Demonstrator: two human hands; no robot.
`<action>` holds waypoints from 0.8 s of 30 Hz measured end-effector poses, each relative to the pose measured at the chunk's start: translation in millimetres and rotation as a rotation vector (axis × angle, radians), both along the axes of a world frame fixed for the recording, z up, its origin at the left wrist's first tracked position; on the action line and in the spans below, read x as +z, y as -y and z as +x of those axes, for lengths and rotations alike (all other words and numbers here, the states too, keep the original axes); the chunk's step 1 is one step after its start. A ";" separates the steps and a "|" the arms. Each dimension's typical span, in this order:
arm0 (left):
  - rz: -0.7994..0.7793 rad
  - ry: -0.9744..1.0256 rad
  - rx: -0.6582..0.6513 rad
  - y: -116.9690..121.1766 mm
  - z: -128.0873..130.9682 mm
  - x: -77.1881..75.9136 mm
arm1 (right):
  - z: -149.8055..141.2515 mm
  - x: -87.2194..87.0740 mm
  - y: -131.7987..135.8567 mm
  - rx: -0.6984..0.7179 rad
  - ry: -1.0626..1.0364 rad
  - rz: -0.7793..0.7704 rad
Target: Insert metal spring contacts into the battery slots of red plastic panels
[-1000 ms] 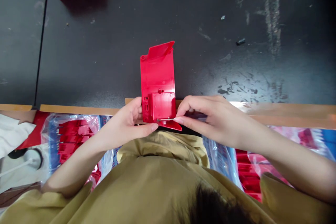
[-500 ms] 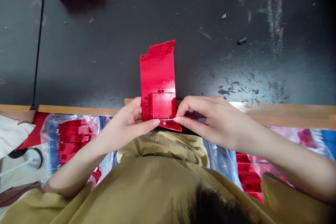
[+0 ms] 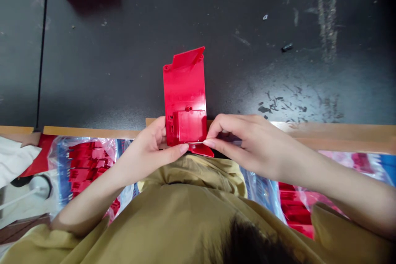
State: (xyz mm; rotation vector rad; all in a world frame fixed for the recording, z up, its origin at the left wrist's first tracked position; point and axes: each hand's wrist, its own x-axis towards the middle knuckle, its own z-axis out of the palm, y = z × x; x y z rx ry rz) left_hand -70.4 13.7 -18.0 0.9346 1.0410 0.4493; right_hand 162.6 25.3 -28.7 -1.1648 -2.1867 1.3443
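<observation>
- With left hand (image 3: 154, 148), gripping the flanged, glossy red plastic panel (image 3: 184, 86) at the near edge of the flat black tabletop (image 3: 123, 70); best keeping it steady imo
- Pinching a thin pale strip (image 3: 196, 143) (material unclear) below the panel's boxy section (image 3: 192, 126) with right hand (image 3: 250, 140); probably worth going gently

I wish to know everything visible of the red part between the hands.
The red part is glossy, apparently plastic: a long panel with a raised box near its lower end, slanted flaps at both ends and small round bosses. It is held lengthwise across the table's edge; contact there is unclear. The left hand grips its left side; the right hand pinches a thin pale strip along the box's near edge.
</observation>
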 end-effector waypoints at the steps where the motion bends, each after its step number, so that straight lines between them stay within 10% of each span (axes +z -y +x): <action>1: -0.009 -0.007 0.003 0.1 -0.2 0.2 | -0.1 0.3 0.1 -0.003 0.000 -0.004; 24: -0.046 -0.004 0.030 -0.5 1.3 0.1 | -0.6 -3.4 4.8 -0.025 -0.031 0.041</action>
